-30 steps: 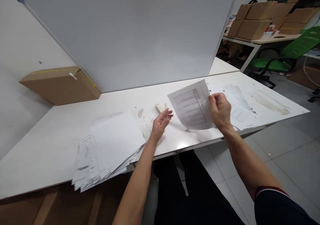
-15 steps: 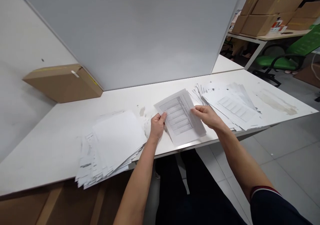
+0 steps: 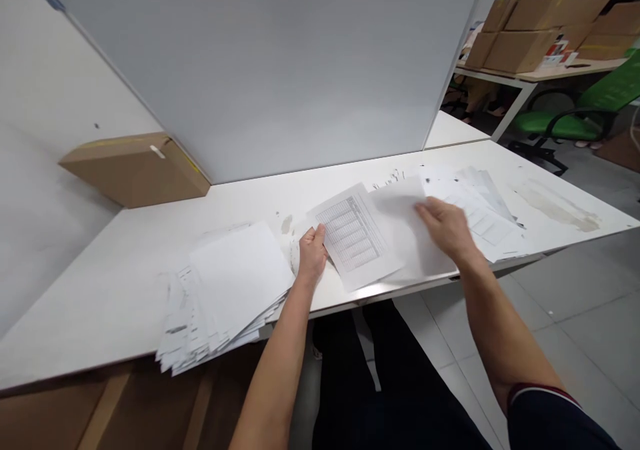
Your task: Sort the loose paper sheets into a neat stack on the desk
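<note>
A printed sheet with a table [image 3: 353, 237] lies on the white table [image 3: 100, 283] in front of me. My left hand [image 3: 313, 255] pinches its left edge, thumb on top. My right hand [image 3: 445, 227] is closed on a second, blank-looking sheet [image 3: 405, 220] that is blurred and overlaps the printed sheet's right side. To the right of that hand spreads a loose pile of printed papers [image 3: 480, 210]. A thicker stack of white papers [image 3: 225, 290] lies to the left, hanging over the table's front edge.
A white partition panel [image 3: 260, 70] stands along the table's back. A flat cardboard box [image 3: 135, 170] leans at the back left. Cardboard boxes [image 3: 525, 30] sit on another table at the far right, beside a green chair [image 3: 575, 117]. Stains mark the table's right end.
My right hand carried the printed sheet down onto the table, where my left hand took its edge. My right hand then let go and now draws another sheet from the right pile.
</note>
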Demonstrator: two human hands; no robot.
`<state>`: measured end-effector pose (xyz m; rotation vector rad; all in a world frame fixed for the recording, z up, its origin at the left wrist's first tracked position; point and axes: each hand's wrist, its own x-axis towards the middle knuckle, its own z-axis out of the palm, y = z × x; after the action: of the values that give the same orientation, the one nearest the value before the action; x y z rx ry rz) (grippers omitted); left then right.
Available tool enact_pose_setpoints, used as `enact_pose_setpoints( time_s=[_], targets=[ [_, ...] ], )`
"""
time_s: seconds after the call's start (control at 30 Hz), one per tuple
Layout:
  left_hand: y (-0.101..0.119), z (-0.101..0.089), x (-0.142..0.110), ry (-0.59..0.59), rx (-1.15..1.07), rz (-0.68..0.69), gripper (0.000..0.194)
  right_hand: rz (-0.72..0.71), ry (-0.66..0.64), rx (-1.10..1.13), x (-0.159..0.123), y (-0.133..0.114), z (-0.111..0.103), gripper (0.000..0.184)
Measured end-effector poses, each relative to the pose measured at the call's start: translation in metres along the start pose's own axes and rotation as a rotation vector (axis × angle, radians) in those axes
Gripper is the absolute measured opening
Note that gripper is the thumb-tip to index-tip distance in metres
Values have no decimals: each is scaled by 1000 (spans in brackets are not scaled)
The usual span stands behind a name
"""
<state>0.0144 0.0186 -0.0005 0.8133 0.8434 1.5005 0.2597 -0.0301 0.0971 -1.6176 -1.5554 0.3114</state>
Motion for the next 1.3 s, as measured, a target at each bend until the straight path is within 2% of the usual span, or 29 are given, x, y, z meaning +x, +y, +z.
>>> enact_pose_setpoints(
  time_s=[0.07,0.1,0.17,0.23,0.3,0.33,0.4,0.53,0.67,0.8,0.87,0.93,0.97,1.03,1.1,1.13,1.3],
  targets=[
    [-2,-2,2,32,39,24,30,-77,268,-153,1,-5,-27,26],
    [-3,-3,2,53,61,33,28,-97,386,-149,1,-10,-40,25],
    [-5,-4,3,79,91,45,28,-117,499,32,0,-21,-59,24],
    [-4,-3,3,70,86,55,27,-117,422,315,-1,-30,-64,22],
    [-4,-2,2,42,68,57,26,-53,191,477,0,-33,-51,21],
    [-4,-2,1,28,61,51,26,-9,85,465,1,-32,-38,22],
    [-4,-2,1,19,54,35,26,35,-27,309,3,-25,-6,28],
    [-6,-4,3,14,33,27,29,-50,-29,0,8,-5,54,43],
    [-8,-5,4,16,50,38,30,-59,-67,-35,8,2,83,43],
    [-8,-6,3,27,133,56,32,-60,-132,-72,7,-2,93,37],
    [-7,-7,2,39,157,70,32,-46,-110,-78,6,0,94,33],
    [-7,-7,2,58,170,95,33,11,-87,20,5,6,93,39],
    [-6,-6,2,67,172,111,33,51,-118,117,4,10,91,45],
    [-2,-4,2,80,171,145,32,129,-290,362,2,17,89,48],
    [5,-1,0,90,178,185,31,173,-453,579,-1,19,87,39],
    [10,1,-2,96,186,210,31,173,-472,656,-3,18,86,34],
    [41,18,-16,128,294,402,31,50,-265,819,-6,-1,86,26]
  ],
)
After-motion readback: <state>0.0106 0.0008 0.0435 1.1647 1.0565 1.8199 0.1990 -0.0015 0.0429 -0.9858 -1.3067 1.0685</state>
